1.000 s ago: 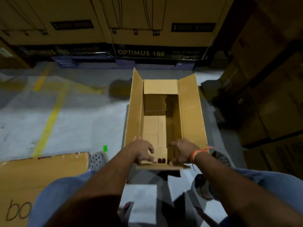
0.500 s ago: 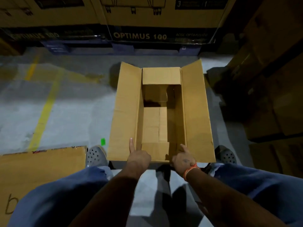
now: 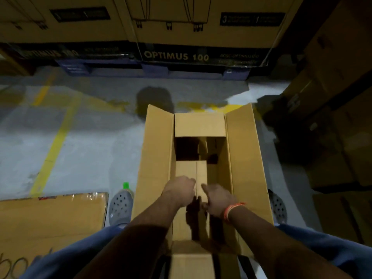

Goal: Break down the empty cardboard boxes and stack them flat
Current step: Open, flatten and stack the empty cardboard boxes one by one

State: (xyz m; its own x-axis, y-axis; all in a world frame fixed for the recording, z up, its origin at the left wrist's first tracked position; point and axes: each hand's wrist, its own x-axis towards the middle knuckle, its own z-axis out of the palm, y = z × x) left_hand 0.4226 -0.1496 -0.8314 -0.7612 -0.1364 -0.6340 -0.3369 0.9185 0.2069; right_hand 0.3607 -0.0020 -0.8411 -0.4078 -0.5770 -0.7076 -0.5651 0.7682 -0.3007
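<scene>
Tan cardboard box (image 3: 203,150), orange wristband (image 3: 231,210) (right wrist), yellow floor lines (image 3: 54,146)

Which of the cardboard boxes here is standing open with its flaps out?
The open box between the feet, where both hands reach in. The flattened cardboard lies flat at the left.

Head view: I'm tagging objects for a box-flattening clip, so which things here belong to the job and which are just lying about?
Part of the job:
- open cardboard box, flaps spread
- left hand and right hand, reaching inside it
- flattened cardboard on the floor at left

Just lying about:
- stacked printed cartons behind
- green-capped item by the shoe
- dark cartons at right
</scene>
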